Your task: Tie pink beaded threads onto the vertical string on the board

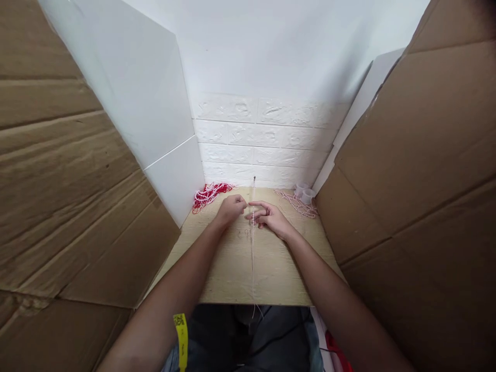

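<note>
A thin pale cord (252, 253) runs from a small dark hook (254, 178) at the wall down the middle of the wooden board and over its front edge. Part of it, near the hands, looks knotted or braided. My left hand (233, 207) is left of the cord, its fingers curled together; what they pinch is too small to make out. My right hand (269, 216) is on the right at the braided part, its index finger stretched toward my left hand and the other fingers spread around the cord.
Red and white cords (211, 195) lie in a heap at the board's back left. Pink-white cords (300, 204) and translucent rings (306, 194) sit at the back right. Cardboard walls (77, 155) flank both sides. The wooden board (228, 279) ends just before my lap.
</note>
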Available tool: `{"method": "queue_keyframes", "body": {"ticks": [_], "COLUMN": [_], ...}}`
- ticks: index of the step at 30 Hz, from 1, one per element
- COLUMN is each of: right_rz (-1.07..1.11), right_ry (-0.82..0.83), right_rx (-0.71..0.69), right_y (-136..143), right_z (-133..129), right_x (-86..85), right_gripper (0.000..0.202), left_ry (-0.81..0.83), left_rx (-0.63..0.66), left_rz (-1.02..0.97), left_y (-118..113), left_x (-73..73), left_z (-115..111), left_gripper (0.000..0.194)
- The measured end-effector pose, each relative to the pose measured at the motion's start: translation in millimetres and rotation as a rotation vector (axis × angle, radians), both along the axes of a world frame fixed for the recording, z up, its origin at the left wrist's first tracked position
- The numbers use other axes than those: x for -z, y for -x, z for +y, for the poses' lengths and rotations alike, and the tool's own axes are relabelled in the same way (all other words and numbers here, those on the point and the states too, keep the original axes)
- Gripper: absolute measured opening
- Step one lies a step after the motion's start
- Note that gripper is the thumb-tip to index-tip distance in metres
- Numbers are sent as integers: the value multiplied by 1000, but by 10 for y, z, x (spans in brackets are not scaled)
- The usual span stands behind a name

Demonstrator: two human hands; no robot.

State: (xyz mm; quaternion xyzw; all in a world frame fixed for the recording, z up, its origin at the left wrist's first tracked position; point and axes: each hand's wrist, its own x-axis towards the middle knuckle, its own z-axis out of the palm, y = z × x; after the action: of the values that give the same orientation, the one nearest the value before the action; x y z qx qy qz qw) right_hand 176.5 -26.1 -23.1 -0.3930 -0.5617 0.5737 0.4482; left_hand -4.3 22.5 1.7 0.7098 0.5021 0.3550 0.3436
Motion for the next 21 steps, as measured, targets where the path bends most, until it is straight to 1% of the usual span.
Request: {"method": "queue_keyframes", "body": {"ticks": [2,4,8,11,16,19,21], "right_rz": [-28,-55,-100,-137,-202,-248,-282], "right_ry": [-19,-34,-62,-95,-149,-175,-202], "right_rx": [-53,-93,-108,-112,-146,-103,-10], "right_y": [-39,-62,-74,-80,-108,-119,-124], "right_z": [-7,-12,-10,-4,-7,-22,-34], "right_x": [-26,-45,-44,-37,-55,-80,-103], "right_gripper": [66,64,61,62,54,53,47], "left_ry": [11,31,103,168,345,390,371], "left_rx": [3,34,92,161,295,337,345], "left_rz": [23,60,183,270,336,373,368], "left_y": [-19,-38,-37,-9,37,46,52], "left_x": [-11,-21,-74,-154,-328,-375,-362], "left_z": [-19,-45,-80,-99,-184,-221,-218], "left_gripper": [15,16,17,19,23,25,23]}}
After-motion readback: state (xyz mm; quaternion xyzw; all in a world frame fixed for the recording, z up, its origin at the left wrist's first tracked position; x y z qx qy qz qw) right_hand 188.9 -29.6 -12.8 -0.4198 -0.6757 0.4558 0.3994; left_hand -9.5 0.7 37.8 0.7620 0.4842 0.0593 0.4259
